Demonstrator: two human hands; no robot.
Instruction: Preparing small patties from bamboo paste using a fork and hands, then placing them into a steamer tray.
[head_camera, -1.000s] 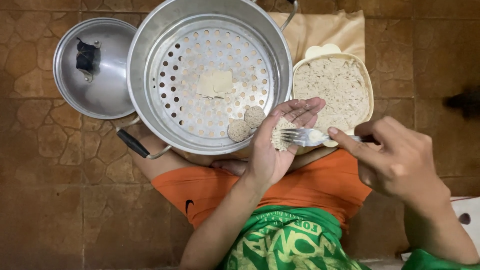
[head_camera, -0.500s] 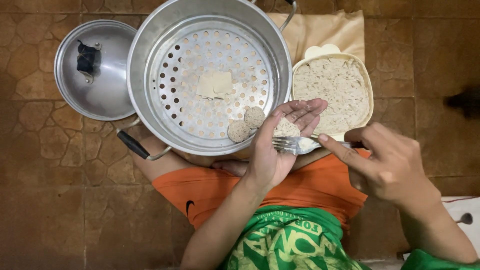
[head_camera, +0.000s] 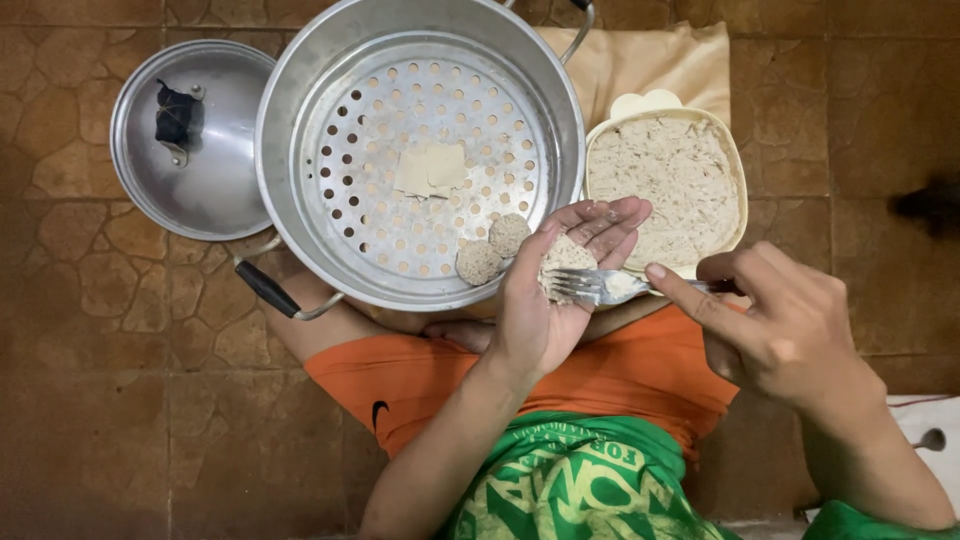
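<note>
- Fingers (head_camera: 610, 215) of the left hand (head_camera: 545, 300) are extended and slightly cupped, palm up; a flattened dough portion (head_camera: 565, 255) lies across the palm and fingers, just over the near rim of the steamer pot.
- Fingers (head_camera: 690, 290) of the right hand (head_camera: 785, 325) are closed around the handle of a metal fork (head_camera: 600, 287), index finger stretched along it; the tines rest on the dough portion in the left palm.
- Steamer pot (head_camera: 300, 90): round, bare metal, with a perforated tray inside. On the tray lie two round dough balls (head_camera: 493, 250), touching each other near the pot's near wall, and a pale flat square piece (head_camera: 430, 168) at the centre.
- Pot handle (head_camera: 265, 288): black grip on a wire loop, at the pot's lower left.
- Lid (head_camera: 215, 190): round metal, upturned on the tiled floor (head_camera: 90, 400), just left of the pot, with a dark knob at its middle.
- Cream bowl (head_camera: 738, 170): rounded-square, just right of the pot, filled with a coarse beige mixture (head_camera: 665, 185). It sits on a tan cloth (head_camera: 650, 60).
- Dough portion: beige, grainy, irregular in outline, same colour as the bowl's mixture.
</note>
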